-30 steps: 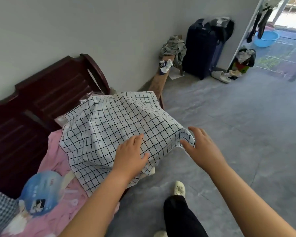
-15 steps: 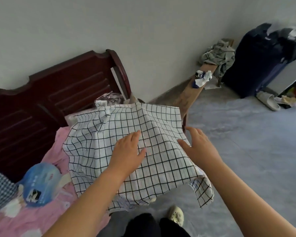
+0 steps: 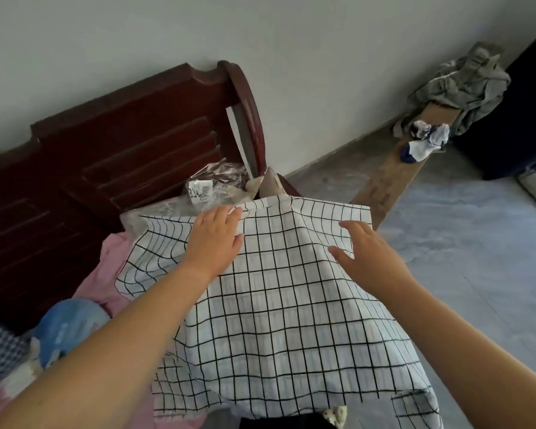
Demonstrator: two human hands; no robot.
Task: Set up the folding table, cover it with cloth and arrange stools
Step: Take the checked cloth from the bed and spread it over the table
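Note:
A white cloth with a black grid (image 3: 285, 311) lies spread over a raised flat surface in front of me; whatever is under it is fully hidden. My left hand (image 3: 215, 236) lies flat on the cloth near its far edge, fingers together and pointing away. My right hand (image 3: 365, 253) rests palm down on the cloth's right side, fingers spread toward the far right corner. Neither hand grips the cloth. Its near edge hangs down over my legs. No stool is in view.
A dark red wooden headboard (image 3: 130, 144) and pink bedding (image 3: 106, 274) lie to the left, with a blue fan (image 3: 72, 323) and plastic bags (image 3: 211, 187). A wooden bench (image 3: 393, 178) with socks and grey clothes runs along the wall. A dark suitcase (image 3: 520, 119) stands at right. Grey floor (image 3: 477, 258) is open.
Both hands have slid forward over the cloth toward its far edge, the left one furthest. The cloth lies flatter and hangs lower on my side. The view has tilted down and left.

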